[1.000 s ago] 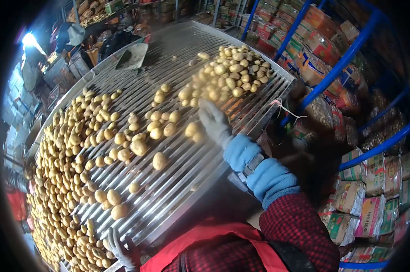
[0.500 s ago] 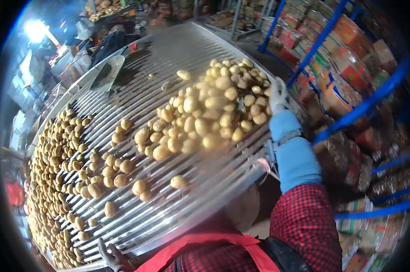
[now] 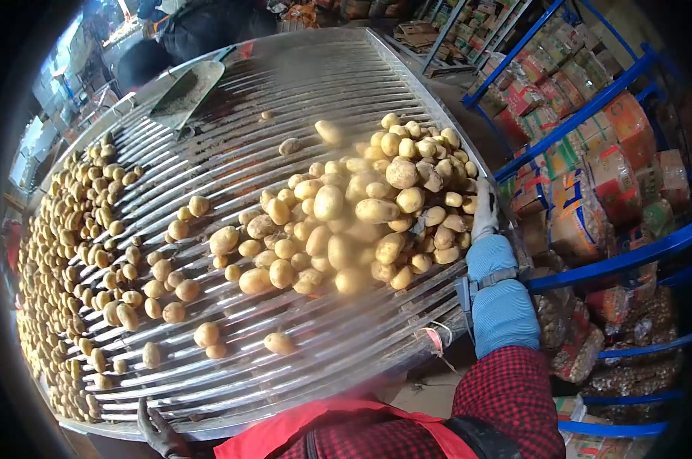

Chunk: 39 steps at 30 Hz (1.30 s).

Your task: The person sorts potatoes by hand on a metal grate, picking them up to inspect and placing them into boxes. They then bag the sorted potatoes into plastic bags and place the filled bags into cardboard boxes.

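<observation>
My right hand [image 3: 484, 209], in a pale glove below which a blue sleeve cover shows, lies at the right rim of a slatted metal table, against the edge of a large potato pile [image 3: 354, 206]. Its fingers are partly hidden by the rim and potatoes, so its grip is unclear. At the near left edge of the table [image 3: 315, 382] is my left hand [image 3: 159, 430], in a dark glove, with fingers apart and nothing in them. Loose potatoes [image 3: 162, 287] lie between the pile and a dense mass of potatoes [image 3: 51, 283] along the left side.
A metal scoop [image 3: 187, 96] rests at the table's far left. Blue shelving [image 3: 583, 115] with packed bags and boxes [image 3: 610, 180] stands to the right. A strap or cord [image 3: 436, 336] hangs at the near right edge. A person in dark clothes [image 3: 208, 30] is beyond the far edge.
The view has shifted, so the shelving shows more and the scoop sits higher. My right hand appears lower in view, still by the right rim. My left hand remains at the near edge.
</observation>
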{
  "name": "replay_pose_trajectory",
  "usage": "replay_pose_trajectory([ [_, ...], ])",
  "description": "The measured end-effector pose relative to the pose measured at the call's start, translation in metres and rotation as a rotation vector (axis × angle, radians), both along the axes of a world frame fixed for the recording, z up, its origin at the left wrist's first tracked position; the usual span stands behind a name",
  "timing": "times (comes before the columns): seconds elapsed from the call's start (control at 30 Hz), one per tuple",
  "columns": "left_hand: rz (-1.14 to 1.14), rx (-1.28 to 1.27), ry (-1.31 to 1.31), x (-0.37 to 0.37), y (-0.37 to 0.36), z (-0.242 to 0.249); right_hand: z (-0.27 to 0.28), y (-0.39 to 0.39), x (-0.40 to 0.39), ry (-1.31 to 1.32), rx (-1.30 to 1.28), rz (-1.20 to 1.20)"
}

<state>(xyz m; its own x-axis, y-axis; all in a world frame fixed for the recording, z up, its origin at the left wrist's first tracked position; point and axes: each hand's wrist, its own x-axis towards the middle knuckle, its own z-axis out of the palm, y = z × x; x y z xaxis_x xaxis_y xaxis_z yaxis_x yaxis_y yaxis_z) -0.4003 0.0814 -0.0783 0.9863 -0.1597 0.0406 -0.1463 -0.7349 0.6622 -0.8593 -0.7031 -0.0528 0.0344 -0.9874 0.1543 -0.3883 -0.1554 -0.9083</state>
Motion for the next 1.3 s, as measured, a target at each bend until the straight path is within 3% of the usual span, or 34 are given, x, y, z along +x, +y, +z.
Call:
replay_pose_trajectory([
  [0.03, 0.008, 0.009, 0.02, -0.001, -0.003, 0.005, 0.004, 0.022, 0.028, -0.038, 0.102, -0.278],
  [0.07, 0.016, 0.016, 0.035, -0.001, -0.007, 0.008, 0.024, 0.044, 0.039, -0.05, 0.164, -0.199],
  [0.13, 0.031, 0.011, -0.002, -0.006, -0.017, 0.008, 0.028, 0.061, 0.045, -0.02, 0.028, -0.002],
  [0.27, -0.013, 0.119, -0.07, -0.016, -0.029, 0.026, 0.023, 0.085, 0.072, -0.108, 0.079, 0.126],
  [0.33, -0.028, 0.131, -0.095, -0.016, -0.025, 0.024, -0.018, 0.073, 0.068, -0.375, 0.232, 0.191],
  [0.37, -0.042, 0.155, -0.127, -0.016, -0.025, 0.024, 0.008, 0.104, 0.098, -0.508, 0.409, 0.045],
  [0.4, -0.052, 0.173, -0.168, -0.014, -0.018, 0.016, -0.001, 0.104, 0.1, -0.591, 0.472, 0.192],
  [0.47, -0.152, 0.215, -0.241, -0.012, -0.016, 0.02, 0.007, 0.132, 0.132, -0.64, 0.356, 0.377],
  [0.53, -0.176, 0.214, -0.25, -0.016, -0.025, 0.034, 0.012, 0.155, 0.157, -0.591, 0.53, 0.218],
  [0.6, -0.198, 0.243, -0.313, -0.016, -0.023, 0.033, 0.054, 0.21, 0.21, -0.562, 0.605, 0.285],
  [0.63, -0.21, 0.21, -0.323, -0.016, -0.02, 0.03, -0.021, 0.155, 0.185, -0.505, 0.548, 0.319],
  [0.7, -0.23, 0.194, -0.346, -0.017, -0.021, 0.034, -0.017, 0.19, 0.241, -0.25, 0.411, 0.209],
  [0.73, -0.241, 0.176, -0.349, -0.017, -0.022, 0.038, 0.001, 0.212, 0.264, -0.205, 0.382, 0.257],
  [0.77, -0.26, 0.189, -0.348, -0.018, -0.022, 0.043, -0.015, 0.202, 0.281, -0.363, 0.426, 0.66],
  [0.87, -0.325, 0.132, -0.373, -0.016, -0.02, 0.048, -0.032, 0.246, 0.346, -0.157, 0.265, 0.728],
  [1.03, -0.38, 0.1, -0.461, -0.015, -0.016, 0.045, -0.002, 0.326, 0.486, 0.172, -0.12, 0.842],
  [1.1, -0.359, 0.102, -0.433, -0.016, -0.015, 0.037, -0.004, 0.375, 0.531, -0.093, 0.019, 0.8],
  [1.13, -0.359, 0.103, -0.423, -0.017, -0.015, 0.034, 0.026, 0.396, 0.538, -0.02, 0.032, 0.879],
  [1.17, -0.347, 0.102, -0.431, -0.017, -0.017, 0.035, -0.018, 0.394, 0.573, -0.227, 0.085, 1.027],
  [1.2, -0.331, 0.124, -0.412, -0.018, -0.017, 0.034, 0.027, 0.413, 0.561, -0.154, 0.114, 1.207],
  [1.27, -0.341, 0.128, -0.404, -0.017, -0.015, 0.03, 0.017, 0.435, 0.565, -0.365, 0.376, 1.254],
  [1.3, -0.337, 0.13, -0.38, -0.018, -0.018, 0.034, 0.024, 0.427, 0.549, -0.303, -0.002, 1.206],
])
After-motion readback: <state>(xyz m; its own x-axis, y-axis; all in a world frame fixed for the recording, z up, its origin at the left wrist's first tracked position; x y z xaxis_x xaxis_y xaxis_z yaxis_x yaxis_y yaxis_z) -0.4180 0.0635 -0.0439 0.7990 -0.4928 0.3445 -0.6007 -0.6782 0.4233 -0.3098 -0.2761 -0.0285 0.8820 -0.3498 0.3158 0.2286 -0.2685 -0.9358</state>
